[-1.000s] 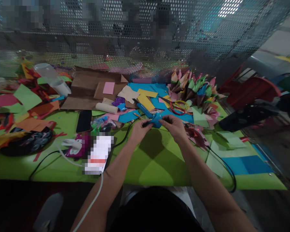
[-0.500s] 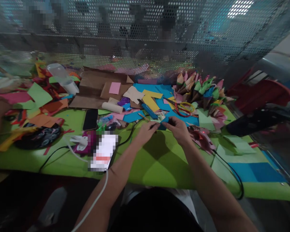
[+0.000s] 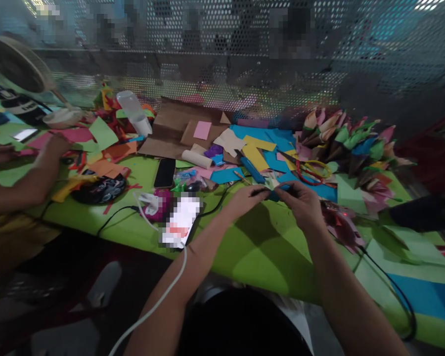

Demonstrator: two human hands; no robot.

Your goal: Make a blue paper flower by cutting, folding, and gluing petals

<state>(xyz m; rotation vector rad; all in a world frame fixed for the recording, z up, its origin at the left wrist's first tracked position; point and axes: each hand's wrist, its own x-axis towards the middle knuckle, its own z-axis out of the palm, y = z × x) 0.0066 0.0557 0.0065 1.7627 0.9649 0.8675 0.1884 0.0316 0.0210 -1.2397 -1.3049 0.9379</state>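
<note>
Between my two hands, above the green table, is a small piece of blue paper. My left hand pinches its left edge. My right hand grips the other side, with a bit of blue showing over the fingers. Just beyond them lie a blue utility knife, a pencil and yellow paper strips. Scissors with red and yellow handles rest past my right hand. A pink glue gun with a lit red light sits to the right.
Paper flowers in brown cones are bunched at the back right. A lit phone on a white cable and a dark phone lie left. At far left, a co-worker's arm reaches over the table. Perforated metal stands behind.
My view has swung left, so everything sits further right and a fan and the co-worker's arms show more. Both hands still hold the blue paper, now more covered by the fingers.
</note>
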